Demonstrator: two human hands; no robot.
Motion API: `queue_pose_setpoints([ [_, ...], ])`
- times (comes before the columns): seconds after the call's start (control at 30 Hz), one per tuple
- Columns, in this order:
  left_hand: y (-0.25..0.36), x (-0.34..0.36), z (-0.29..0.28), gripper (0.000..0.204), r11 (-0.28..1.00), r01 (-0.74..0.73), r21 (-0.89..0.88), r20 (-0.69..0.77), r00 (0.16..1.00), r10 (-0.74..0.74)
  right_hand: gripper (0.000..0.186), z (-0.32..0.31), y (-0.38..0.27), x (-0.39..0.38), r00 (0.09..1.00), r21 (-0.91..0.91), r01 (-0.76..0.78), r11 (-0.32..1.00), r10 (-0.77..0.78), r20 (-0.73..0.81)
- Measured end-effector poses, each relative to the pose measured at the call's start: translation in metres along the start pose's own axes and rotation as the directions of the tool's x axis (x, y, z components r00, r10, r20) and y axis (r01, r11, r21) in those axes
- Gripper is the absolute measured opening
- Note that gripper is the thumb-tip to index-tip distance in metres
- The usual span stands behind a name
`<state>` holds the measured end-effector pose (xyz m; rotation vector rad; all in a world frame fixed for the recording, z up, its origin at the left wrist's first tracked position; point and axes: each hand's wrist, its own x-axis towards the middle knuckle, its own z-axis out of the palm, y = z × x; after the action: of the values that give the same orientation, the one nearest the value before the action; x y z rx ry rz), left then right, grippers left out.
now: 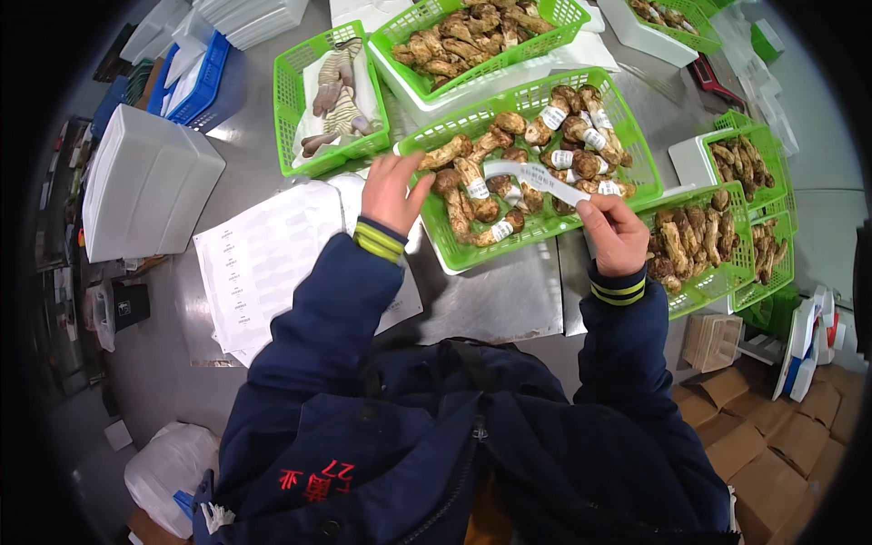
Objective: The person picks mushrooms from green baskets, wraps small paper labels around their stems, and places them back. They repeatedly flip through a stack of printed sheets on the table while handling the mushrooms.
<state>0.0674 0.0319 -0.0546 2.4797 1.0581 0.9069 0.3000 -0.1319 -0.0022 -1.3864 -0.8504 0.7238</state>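
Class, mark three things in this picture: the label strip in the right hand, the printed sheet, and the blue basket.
Label strip point(538, 177): head view, middle of the strip.
Printed sheet point(272, 263): head view, its printed face.
Blue basket point(211, 89): head view, its wall.

Bright, cool, fairly even light, seemingly from above. Soft sheen on metal surface; paper sheets nearly washed out. Mushrooms fairly crisp. Left-hand shelving dim, soft. Fisheye bends edges; rim black.
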Motion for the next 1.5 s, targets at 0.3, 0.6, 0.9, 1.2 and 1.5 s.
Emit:
queue_pose_setpoints([
  [0.3, -0.023, 0.047, 0.047, 0.037, 0.979, -0.009, 0.203, 0.394, 0.916, -0.073, 0.016, 0.006, -0.008, -0.004, 0.989, -0.047, 0.149, 0.988, -0.149, 0.006],
  [0.6, 0.011, 0.011, -0.021, 0.045, 0.041, 0.654, -0.755, 0.640, 0.750, -0.171, 0.017, 0.039, -0.025, 0.008, 0.985, 0.400, -0.028, 0.916, -0.043, 0.167],
  [0.9, 0.023, -0.021, -0.048, 0.054, -0.041, 0.433, -0.900, 0.434, 0.885, -0.166, 0.018, 0.102, -0.026, 0.007, 0.898, 0.495, -0.363, 0.790, 0.156, 0.411],
  [1.2, 0.021, -0.029, -0.056, 0.053, -0.276, 0.361, -0.891, 0.426, 0.875, -0.230, 0.019, 0.117, -0.012, 0.004, 0.851, 0.455, -0.491, 0.743, 0.298, 0.432],
  [1.5, 0.032, -0.019, -0.053, 0.048, -0.275, 0.365, -0.889, 0.446, 0.823, -0.352, 0.018, 0.114, -0.006, 0.005, 0.872, 0.470, -0.475, 0.744, 0.326, 0.366],
])
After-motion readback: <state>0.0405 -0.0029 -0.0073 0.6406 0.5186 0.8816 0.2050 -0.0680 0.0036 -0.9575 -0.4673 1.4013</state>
